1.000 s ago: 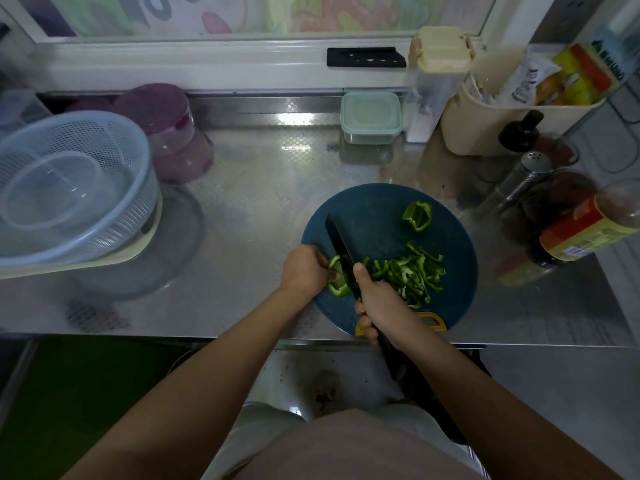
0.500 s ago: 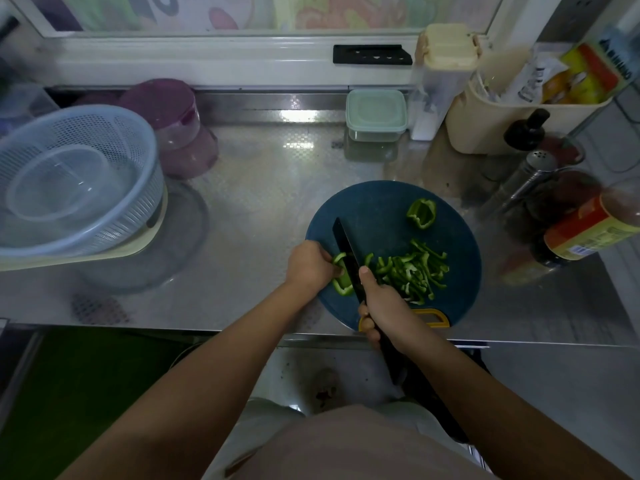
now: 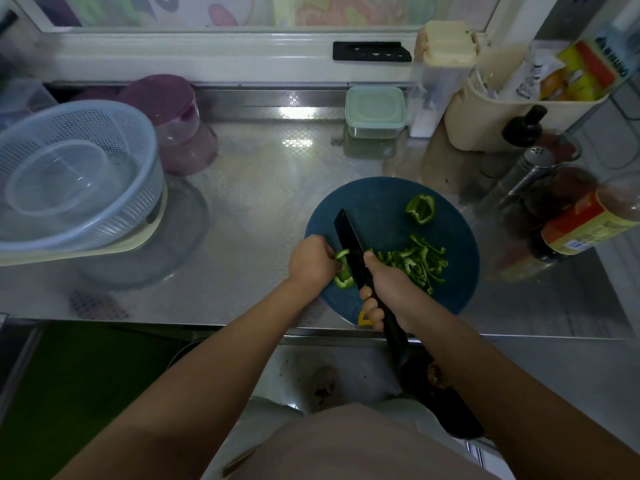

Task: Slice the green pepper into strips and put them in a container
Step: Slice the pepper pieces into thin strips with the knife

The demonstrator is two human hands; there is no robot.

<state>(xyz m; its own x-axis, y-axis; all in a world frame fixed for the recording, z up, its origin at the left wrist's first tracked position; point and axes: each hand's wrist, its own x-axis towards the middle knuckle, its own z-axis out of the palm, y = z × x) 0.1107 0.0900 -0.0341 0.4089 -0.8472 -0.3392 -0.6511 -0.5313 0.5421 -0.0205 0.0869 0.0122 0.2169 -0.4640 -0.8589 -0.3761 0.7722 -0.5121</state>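
Head view, steeply down, close

green pepper strips [image 3: 415, 263], black knife [image 3: 349, 242], blue board [image 3: 377, 202]

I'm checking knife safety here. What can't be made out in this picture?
Head view:
- Where the knife edge meets the pepper piece: hidden by the blade and left hand.
- Contents of the lidded container: hidden by its lid.
- The sauce bottle: cut off by the right edge.

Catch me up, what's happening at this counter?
A person is slicing green pepper on a round blue cutting board. The left hand holds a pepper piece down while the right hand grips a black knife, blade against that piece. Cut strips lie piled to the right; another uncut chunk sits further back.
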